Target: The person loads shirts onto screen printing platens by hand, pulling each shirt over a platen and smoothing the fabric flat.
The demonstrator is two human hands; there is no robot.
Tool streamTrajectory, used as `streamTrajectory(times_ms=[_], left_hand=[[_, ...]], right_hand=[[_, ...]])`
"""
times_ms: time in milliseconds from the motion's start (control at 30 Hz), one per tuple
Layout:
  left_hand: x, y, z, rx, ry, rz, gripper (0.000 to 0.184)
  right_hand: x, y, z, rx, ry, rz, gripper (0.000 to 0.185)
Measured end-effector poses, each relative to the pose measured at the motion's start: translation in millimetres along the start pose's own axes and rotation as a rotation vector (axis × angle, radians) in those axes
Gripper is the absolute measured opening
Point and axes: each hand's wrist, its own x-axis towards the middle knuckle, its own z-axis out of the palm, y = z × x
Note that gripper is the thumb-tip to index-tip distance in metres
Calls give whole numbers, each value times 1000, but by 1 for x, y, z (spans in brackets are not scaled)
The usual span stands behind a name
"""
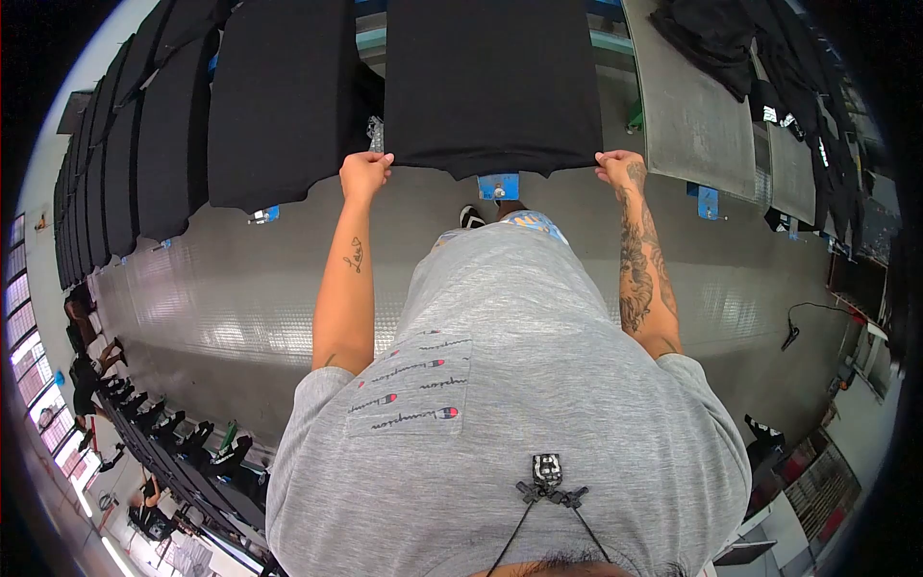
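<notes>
A black T-shirt [492, 82] lies stretched flat over a board straight in front of me. My left hand [365, 175] pinches its near left corner, fingers closed on the cloth. At the near right corner, my right hand [620, 168] grips the same edge between thumb and fingers. The edge between my hands runs nearly straight, with a slight dip in the middle. Just below that dip, a blue bracket [498, 187] sticks out from under the board.
To the left stands a row of boards covered in black shirts [279, 106]. On the right is a bare grey board [697, 106] with bunched black cloth [707, 43] at its far end. Grey floor [240, 279] lies around me. Other people [87, 385] are at the far left.
</notes>
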Motion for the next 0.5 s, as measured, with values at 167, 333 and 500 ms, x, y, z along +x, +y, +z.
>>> streamTrajectory(times_ms=[167, 333, 500], left_hand=[[1, 8, -4, 56, -21, -45, 21], [-7, 14, -5, 208, 72, 59, 19], [-14, -5, 6, -121, 150, 114, 16]], right_hand=[[7, -4, -6, 77, -74, 42, 19], [9, 2, -3, -4, 34, -54, 16], [-7, 28, 8, 155, 111, -247, 15]])
